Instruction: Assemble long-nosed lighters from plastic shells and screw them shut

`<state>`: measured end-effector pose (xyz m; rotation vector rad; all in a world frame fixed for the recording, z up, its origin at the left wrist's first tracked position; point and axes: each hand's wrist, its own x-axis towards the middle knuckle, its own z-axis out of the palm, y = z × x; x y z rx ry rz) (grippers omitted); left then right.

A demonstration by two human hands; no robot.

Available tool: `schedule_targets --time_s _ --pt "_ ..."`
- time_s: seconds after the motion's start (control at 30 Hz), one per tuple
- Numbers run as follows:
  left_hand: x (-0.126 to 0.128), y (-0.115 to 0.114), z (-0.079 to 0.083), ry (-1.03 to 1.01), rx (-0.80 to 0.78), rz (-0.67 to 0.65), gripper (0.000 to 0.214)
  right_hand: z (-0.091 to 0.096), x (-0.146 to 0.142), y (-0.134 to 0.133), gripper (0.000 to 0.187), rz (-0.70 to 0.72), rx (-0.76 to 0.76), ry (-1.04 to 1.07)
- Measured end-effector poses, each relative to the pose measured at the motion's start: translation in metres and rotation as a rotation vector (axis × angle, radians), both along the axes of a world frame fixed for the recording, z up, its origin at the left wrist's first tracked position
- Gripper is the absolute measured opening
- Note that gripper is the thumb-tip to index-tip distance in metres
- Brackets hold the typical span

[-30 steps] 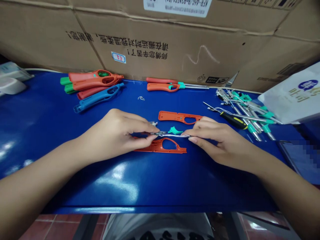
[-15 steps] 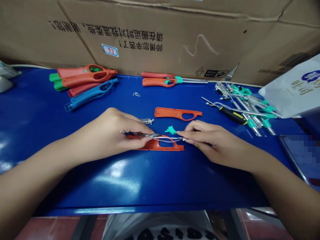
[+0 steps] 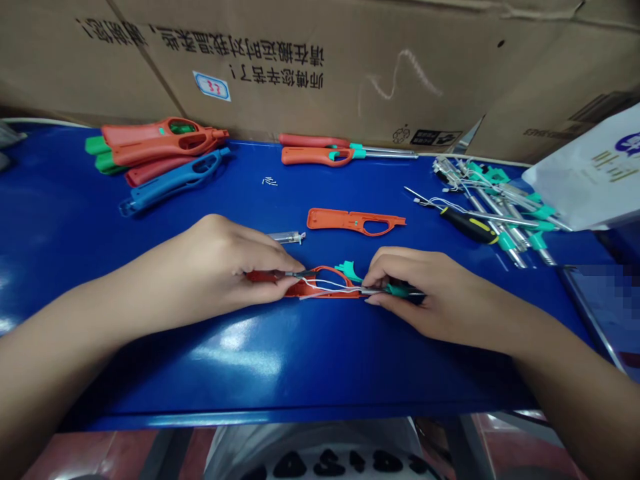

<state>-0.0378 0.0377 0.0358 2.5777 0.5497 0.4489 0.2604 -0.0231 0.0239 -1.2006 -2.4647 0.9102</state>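
Note:
My left hand (image 3: 225, 267) is closed, thumb and forefinger pinching a small dark part (image 3: 296, 273) at one end of thin white wires (image 3: 325, 287). At the other end of the wires, my right hand (image 3: 430, 287) grips a lighter's metal tube (image 3: 371, 291) with a green collar (image 3: 397, 291). Both hands are over an open orange lighter shell half (image 3: 327, 294), partly hidden by my left fingers. Just behind it, by my right fingertips, lies a green trigger (image 3: 349, 270). A clear fuel tank (image 3: 289, 237) shows past my left hand.
Another orange shell half (image 3: 333, 221) lies beyond my hands. Small screws (image 3: 269, 181) and stacked shells (image 3: 165, 157) are at the back left. Two lighters (image 3: 315, 155) lie by the cardboard box (image 3: 350, 60). A screwdriver (image 3: 467, 225) and several tubes (image 3: 505, 233) are to the right.
My right hand has brought the tube down to the shell's right end, and its green collar now shows. The wires lie lower over the shell. The view has shifted slightly.

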Motion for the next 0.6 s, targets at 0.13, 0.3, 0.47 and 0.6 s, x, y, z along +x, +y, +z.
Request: schedule_targets --time_s 0.13,0.3,0.47,0.6 --pt "-0.0001 0.0004 0.0003 0.005 -0.011 0.016 0.016 -0.0010 -0.0010 -0.0002 0.008 -0.007 0.000 0.008" --pt "-0.0001 0.0008 0.0013 0.038 -0.032 0.011 0.016 -0.0011 -0.0017 -0.0013 0.009 0.003 0.035 -0.048" --pt "0.0016 0.0008 0.0024 0.063 -0.009 0.002 0.019 -0.0023 -0.0019 -0.0016 0.014 0.025 0.121 -0.125" --pt "0.0038 -0.0006 0.0033 0.072 0.011 -0.001 0.020 -0.0039 -0.0017 -0.0002 0.017 0.025 0.145 -0.131"
